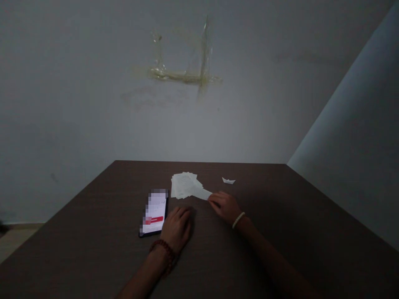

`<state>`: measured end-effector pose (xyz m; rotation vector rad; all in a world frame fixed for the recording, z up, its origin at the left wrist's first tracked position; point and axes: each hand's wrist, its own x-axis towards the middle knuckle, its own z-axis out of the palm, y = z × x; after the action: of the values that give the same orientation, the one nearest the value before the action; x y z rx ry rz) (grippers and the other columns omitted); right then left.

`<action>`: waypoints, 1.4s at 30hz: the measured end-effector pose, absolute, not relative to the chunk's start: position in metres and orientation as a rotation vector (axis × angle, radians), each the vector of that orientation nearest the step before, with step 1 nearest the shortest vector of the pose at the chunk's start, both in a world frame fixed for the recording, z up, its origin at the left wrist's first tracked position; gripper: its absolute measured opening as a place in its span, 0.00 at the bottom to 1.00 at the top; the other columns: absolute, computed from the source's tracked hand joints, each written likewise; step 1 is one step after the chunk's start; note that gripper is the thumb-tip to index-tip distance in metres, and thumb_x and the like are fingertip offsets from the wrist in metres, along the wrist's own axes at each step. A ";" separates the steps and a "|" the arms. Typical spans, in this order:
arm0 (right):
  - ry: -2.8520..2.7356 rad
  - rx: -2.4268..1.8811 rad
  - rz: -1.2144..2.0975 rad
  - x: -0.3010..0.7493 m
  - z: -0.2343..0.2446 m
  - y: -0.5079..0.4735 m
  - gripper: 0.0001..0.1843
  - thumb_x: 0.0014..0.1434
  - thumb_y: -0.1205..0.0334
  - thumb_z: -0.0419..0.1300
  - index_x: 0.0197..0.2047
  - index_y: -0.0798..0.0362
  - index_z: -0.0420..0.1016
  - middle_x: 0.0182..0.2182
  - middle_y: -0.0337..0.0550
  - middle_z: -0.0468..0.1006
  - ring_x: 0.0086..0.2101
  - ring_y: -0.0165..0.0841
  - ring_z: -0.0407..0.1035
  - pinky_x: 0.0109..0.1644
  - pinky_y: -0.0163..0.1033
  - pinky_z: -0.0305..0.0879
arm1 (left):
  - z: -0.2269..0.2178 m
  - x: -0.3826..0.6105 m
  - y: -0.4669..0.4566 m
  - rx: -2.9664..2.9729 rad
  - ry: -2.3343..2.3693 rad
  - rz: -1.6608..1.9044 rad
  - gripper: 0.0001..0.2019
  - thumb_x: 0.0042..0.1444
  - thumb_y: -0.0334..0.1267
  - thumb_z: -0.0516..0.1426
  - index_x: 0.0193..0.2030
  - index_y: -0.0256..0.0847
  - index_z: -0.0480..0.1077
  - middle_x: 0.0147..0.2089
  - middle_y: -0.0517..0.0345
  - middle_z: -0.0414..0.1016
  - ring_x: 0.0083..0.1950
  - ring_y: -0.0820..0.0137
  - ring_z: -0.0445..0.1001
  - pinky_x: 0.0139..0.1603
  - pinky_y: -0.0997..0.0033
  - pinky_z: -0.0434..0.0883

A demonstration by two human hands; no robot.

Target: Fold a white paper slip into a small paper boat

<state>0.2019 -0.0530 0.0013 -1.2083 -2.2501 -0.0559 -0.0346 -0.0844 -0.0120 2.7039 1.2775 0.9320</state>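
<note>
Nearest to us are our two forearms, reaching out over the dark wooden table [93,232]. Our left hand [177,226] lies palm down on the tabletop with its fingers loosely curled and holding nothing; a dark red bead bracelet [165,249] circles that wrist. Just beside it, to the left, lies a phone [154,216] with its screen lit, close to the hand though we cannot tell whether they touch. Our right hand [225,206], with a pale bracelet [238,219] on its wrist, rests on the table with its fingertips [212,200] on the near corner of one sheet that juts from a fanned pile of papers [185,185]. A small paper scrap [228,180] lies apart, farther right. On the grey wall [77,104] hang yellowed tape strips [187,74].
</note>
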 end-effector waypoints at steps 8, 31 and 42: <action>-2.239 -1.216 0.169 0.217 -0.003 -0.089 0.08 0.61 0.66 0.56 0.39 0.51 0.78 0.37 0.42 0.81 0.38 0.33 0.73 0.45 0.38 0.67 | -0.010 -0.036 -0.081 2.762 1.245 1.024 0.14 0.57 0.31 0.51 0.50 0.36 0.67 0.55 0.44 0.68 0.50 0.58 0.68 0.49 0.54 0.72; -2.283 -1.135 0.161 0.213 -0.004 -0.105 0.07 0.56 0.61 0.62 0.39 0.50 0.77 0.41 0.43 0.79 0.41 0.36 0.69 0.46 0.42 0.66 | -0.008 -0.033 -0.084 2.781 1.141 0.725 0.11 0.61 0.30 0.48 0.39 0.38 0.72 0.40 0.50 0.77 0.42 0.61 0.73 0.43 0.58 0.70; -2.304 -1.105 0.212 0.210 -0.004 -0.107 0.06 0.58 0.65 0.60 0.36 0.48 0.79 0.40 0.41 0.79 0.41 0.34 0.69 0.45 0.40 0.66 | -0.010 -0.036 -0.084 2.654 1.335 0.866 0.13 0.60 0.40 0.52 0.46 0.37 0.71 0.51 0.46 0.73 0.51 0.57 0.70 0.51 0.53 0.68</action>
<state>0.2098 -0.1068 -0.0040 -1.1051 -2.3041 0.2118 -0.0363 -0.0845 -0.0098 2.6540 1.3355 0.8663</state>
